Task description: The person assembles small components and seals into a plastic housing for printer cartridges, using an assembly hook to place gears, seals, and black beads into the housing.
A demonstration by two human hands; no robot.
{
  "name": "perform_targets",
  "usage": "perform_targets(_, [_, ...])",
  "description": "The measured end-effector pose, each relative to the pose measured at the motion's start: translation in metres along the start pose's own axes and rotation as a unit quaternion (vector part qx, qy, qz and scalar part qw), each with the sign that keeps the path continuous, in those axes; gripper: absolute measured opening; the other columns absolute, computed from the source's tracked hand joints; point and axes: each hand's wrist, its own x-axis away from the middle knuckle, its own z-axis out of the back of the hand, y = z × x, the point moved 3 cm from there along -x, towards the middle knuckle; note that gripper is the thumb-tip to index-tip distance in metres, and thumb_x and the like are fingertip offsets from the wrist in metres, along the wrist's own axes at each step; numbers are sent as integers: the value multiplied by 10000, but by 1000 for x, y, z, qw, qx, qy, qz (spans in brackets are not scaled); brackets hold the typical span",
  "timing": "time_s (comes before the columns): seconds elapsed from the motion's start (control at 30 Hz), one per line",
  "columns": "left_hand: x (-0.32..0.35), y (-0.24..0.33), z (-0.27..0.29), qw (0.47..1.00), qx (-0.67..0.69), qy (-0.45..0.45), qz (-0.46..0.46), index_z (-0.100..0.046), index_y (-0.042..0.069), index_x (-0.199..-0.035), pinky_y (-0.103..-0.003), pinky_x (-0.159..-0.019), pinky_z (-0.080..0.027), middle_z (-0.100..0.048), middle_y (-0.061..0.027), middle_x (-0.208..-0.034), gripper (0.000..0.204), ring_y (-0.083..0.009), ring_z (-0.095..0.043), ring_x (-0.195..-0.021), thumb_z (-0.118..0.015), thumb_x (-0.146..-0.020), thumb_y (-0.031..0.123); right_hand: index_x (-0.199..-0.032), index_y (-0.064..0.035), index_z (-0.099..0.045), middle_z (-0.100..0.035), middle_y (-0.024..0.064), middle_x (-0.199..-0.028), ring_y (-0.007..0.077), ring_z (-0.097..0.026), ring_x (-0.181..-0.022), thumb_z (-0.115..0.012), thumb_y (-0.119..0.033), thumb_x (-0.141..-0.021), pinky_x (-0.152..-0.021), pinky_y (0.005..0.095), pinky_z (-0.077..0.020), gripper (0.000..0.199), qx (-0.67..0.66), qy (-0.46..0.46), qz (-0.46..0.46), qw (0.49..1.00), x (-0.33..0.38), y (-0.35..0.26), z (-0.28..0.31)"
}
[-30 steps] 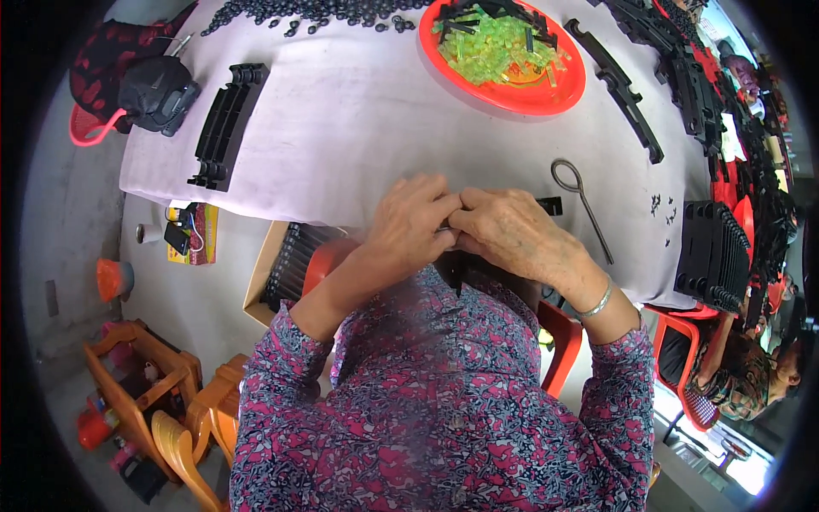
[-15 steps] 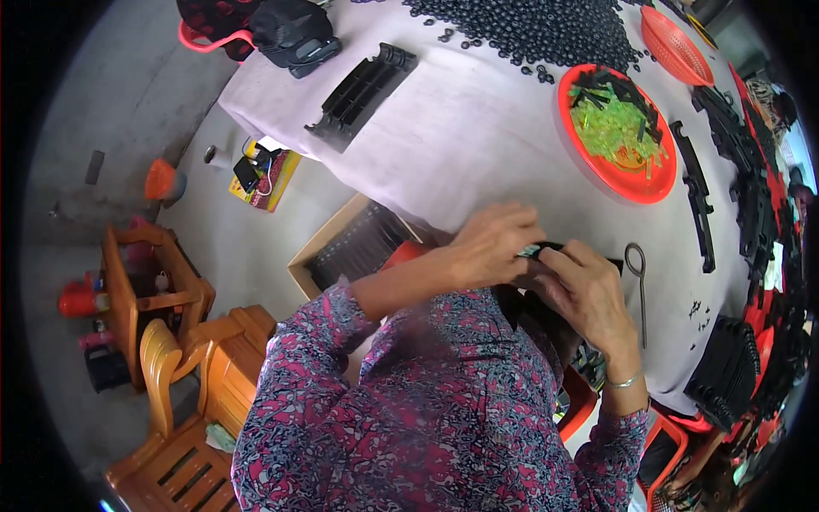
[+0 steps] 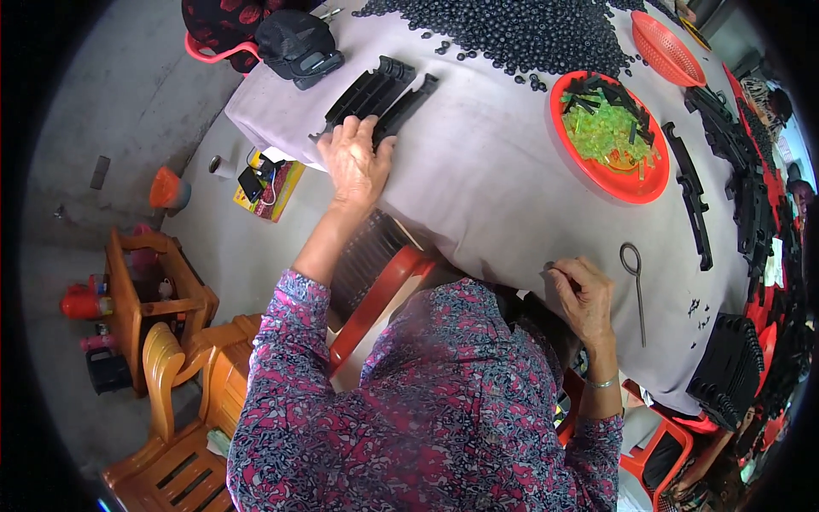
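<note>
My left hand (image 3: 354,166) reaches to the far left of the table, over a row of long black plastic strips (image 3: 363,92). Between its thumb and fingers lies the near end of another notched black strip (image 3: 409,104), slanting beside the row. Close to the table's near edge, my right hand (image 3: 584,294) is closed in a pinch. A small dark piece (image 3: 548,266) shows at its fingertips, too small to name. Right of that hand, a metal rod with a looped end (image 3: 633,260) rests on the cloth.
A red plate (image 3: 604,194) holds green translucent bits and black pieces. Beyond it spread many small black rings (image 3: 529,38) and a red basket (image 3: 667,51). More black strips (image 3: 689,196) line the right. A black cap (image 3: 299,43) sits far left; a red chair (image 3: 375,307) stands below.
My hands have parted. The left one has carried a black strip away to the far-left row; the right stays near the table edge, now with only a small dark piece at its fingertips.
</note>
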Motion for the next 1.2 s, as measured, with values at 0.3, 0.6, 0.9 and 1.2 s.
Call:
perform_targets(0.3, [5,-5,-12,998,-39,40,19,-597,98,-1243,-469,-921,-370,-547,-100,-1053,514,-289,-526,-1026,-747,-762,203,-860,-8,-673,-602,125,-725,290,-590,-658,-698,-80,-826,-620,364,-469,84,3,20,5,1000,-1,3,-6])
perform_targets(0.6, [0,-12,-10,999,-22,46,-3,-594,100,-1245,-467,-914,-368,-547,-106,-1086,544,-311,-506,-1048,-756,-731,174,-871,-20,-683,-616,125,-738,288,-595,-663,-698,-91,-831,-626,366,-473,83,-1,34,-22,999,4,7,-1])
perform_targets(0.9, [19,67,14,978,157,29,-135,-650,59,-1160,-424,-871,-420,-572,-109,-1052,429,-306,-533,-1005,-751,-743,62,-907,-8,-691,-669,61,-827,128,-607,-749,-667,-66,-896,-662,269,-485,64,-128,110,-112,979,4,40,31])
perform_targets(1.2, [32,123,16,934,316,-61,-158,-642,-10,-1126,-394,-788,-474,-582,-122,-911,381,-293,-567,-849,-720,-754,-26,-1093,-27,-655,-653,149,-931,306,-621,-867,-742,-229,-801,-790,420,-507,366,297,357,-220,858,1,167,188])
